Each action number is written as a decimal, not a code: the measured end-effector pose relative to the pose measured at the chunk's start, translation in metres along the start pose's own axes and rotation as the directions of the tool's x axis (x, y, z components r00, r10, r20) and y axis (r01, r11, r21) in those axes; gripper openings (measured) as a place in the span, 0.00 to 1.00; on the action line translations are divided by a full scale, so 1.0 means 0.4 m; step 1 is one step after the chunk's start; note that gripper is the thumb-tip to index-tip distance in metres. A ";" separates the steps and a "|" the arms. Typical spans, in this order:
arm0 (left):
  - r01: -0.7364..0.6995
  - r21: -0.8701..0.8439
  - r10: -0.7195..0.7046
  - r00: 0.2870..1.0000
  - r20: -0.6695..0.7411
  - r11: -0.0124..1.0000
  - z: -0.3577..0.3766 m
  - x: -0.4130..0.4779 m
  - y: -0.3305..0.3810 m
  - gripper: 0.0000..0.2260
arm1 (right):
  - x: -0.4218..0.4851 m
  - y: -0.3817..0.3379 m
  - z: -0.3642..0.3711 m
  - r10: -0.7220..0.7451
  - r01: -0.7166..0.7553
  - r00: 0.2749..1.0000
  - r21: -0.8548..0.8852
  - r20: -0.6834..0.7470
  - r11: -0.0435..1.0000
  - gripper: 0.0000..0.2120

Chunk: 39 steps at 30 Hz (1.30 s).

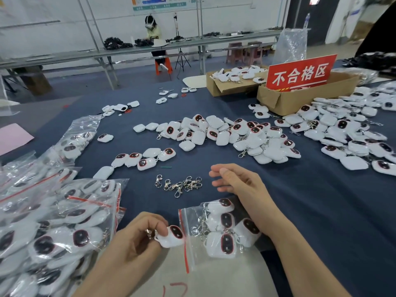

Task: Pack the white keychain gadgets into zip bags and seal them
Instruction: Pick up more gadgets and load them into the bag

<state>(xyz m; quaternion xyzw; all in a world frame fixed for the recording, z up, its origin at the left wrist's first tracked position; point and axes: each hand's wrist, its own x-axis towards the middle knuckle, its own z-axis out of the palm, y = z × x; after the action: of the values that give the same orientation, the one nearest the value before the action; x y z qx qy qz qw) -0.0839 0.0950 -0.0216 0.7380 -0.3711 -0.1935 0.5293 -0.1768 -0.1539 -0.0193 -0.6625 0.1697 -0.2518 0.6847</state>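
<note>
Gadget [171,236], white with a dark oval face, is pinched in the left grip [137,236] at the red-striped mouth of a zip bag [194,254] lying on the bench [310,211] (four gadgets inside). The right grip [237,185] hovers above, fingers relaxed, holding nothing. A loose pile [225,136] lies beyond.

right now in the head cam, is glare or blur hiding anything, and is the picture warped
Head view: glare on the filled zip bags washes out the gadgets inside. Head view: the left hand and the white gadget it pinches are sharp, in even light with soft shadows. Head view: wide-angle bending leans the far bench post and stretches the edges.
</note>
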 end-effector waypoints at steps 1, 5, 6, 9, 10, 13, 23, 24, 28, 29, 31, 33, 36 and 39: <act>-0.009 0.029 0.010 1.000 -0.018 1.000 -0.009 0.001 -0.002 0.20 | 0.000 0.000 -0.001 0.000 0.000 1.000 0.000 0.001 1.000 0.11; 0.013 0.035 -0.013 1.000 -0.013 0.999 -0.015 0.005 -0.010 0.21 | -0.001 -0.001 -0.002 0.004 -0.004 1.000 -0.002 0.008 1.000 0.11; 0.029 0.009 -0.029 1.000 0.000 1.000 -0.009 0.007 -0.011 0.18 | 0.000 -0.001 -0.001 0.005 -0.005 1.000 -0.002 0.009 1.000 0.11; 0.106 -0.140 -0.106 0.994 0.012 0.984 0.013 0.009 -0.013 0.05 | 0.000 -0.002 0.000 0.003 -0.003 1.000 -0.013 0.014 1.000 0.11; 0.141 -0.208 -0.146 0.989 -0.005 0.968 0.020 0.010 -0.014 0.08 | 0.000 -0.001 0.000 0.003 -0.002 1.000 -0.020 0.015 1.000 0.10; 0.206 -0.440 -0.234 0.972 -0.010 0.874 0.042 0.011 -0.006 0.12 | 0.000 -0.001 0.000 -0.001 0.002 1.000 -0.044 0.021 0.999 0.10; 0.101 -0.130 -0.121 0.981 -0.153 0.986 0.006 0.008 0.007 0.18 | -0.004 -0.007 -0.001 -0.013 0.016 0.999 -0.075 0.043 0.997 0.10; 0.086 -0.062 -0.096 0.979 -0.179 0.994 -0.011 0.009 0.006 0.20 | -0.008 -0.011 0.002 -0.030 0.037 0.998 -0.124 0.060 0.992 0.10; -0.008 0.148 0.021 0.996 -0.083 0.989 -0.023 0.007 0.011 0.22 | -0.028 -0.012 0.037 -0.284 0.383 0.923 -0.548 0.260 0.743 0.15; -0.018 0.138 0.027 0.998 -0.062 0.990 -0.016 0.006 0.012 0.21 | -0.036 -0.010 0.052 -0.301 0.449 0.893 -0.598 0.335 0.664 0.18; -0.020 0.091 0.023 0.999 -0.035 0.996 -0.005 0.004 0.014 0.18 | -0.051 -0.002 0.077 -0.271 0.525 0.846 -0.631 0.458 0.571 0.22; 0.001 0.024 -0.001 1.000 -0.023 1.000 0.000 0.004 0.013 0.15 | -0.062 0.011 0.090 -0.218 0.553 0.823 -0.647 0.525 0.525 0.23; 0.032 -0.103 -0.032 0.999 0.006 0.994 0.007 0.003 0.021 0.15 | -0.062 0.023 0.092 -0.202 0.530 0.839 -0.671 0.506 0.519 0.23; 0.033 -0.177 -0.028 0.999 0.031 0.984 0.014 0.002 0.032 0.15 | -0.061 0.027 0.096 -0.222 0.523 0.847 -0.683 0.483 0.511 0.16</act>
<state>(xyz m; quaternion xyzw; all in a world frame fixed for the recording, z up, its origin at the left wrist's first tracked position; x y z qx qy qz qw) -0.0916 0.0888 -0.0119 0.6909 -0.3485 -0.2443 0.5844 -0.1736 -0.1087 -0.0298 -0.9483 -0.0042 -0.1766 0.2635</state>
